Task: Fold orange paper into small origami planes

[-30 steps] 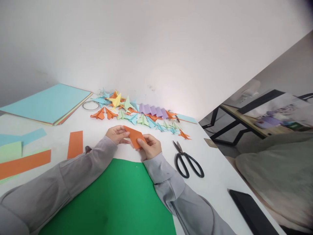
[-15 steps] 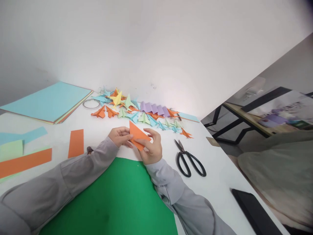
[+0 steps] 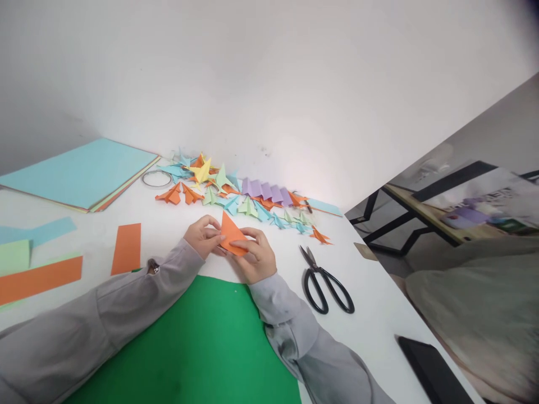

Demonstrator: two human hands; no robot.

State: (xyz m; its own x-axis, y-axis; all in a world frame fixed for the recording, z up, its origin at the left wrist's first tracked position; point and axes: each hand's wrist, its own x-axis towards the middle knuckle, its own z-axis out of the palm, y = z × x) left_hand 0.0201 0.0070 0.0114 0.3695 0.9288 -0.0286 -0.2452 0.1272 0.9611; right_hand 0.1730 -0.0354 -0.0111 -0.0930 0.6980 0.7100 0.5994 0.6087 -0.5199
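Between both hands, above the white table, is a folded piece of orange paper [image 3: 231, 233] with a pointed top corner. My left hand [image 3: 204, 236] pinches its left edge between thumb and fingers. On the paper's lower right side, my right hand [image 3: 256, 255] is closed, with thumb and fingers pressing the fold. The paper's lower edge is partly hidden by the fingers. Behind the hands lie several small folded paper planes [image 3: 248, 206] in orange, blue, green and yellow, along with a pleated purple paper strip [image 3: 266, 191].
Black-handled scissors [image 3: 326, 280] lie open to the right, with a dark tablet-like object [image 3: 433, 370] nearer the edge. A green mat [image 3: 202, 342] lies below my arms. At left are an orange paper strip [image 3: 126, 248], other cut strips and a stack of coloured sheets [image 3: 80, 174].
My right fingers have drawn closer to my left hand and folded the orange paper's right corner inward, so it looks narrower. The view has shifted slightly.
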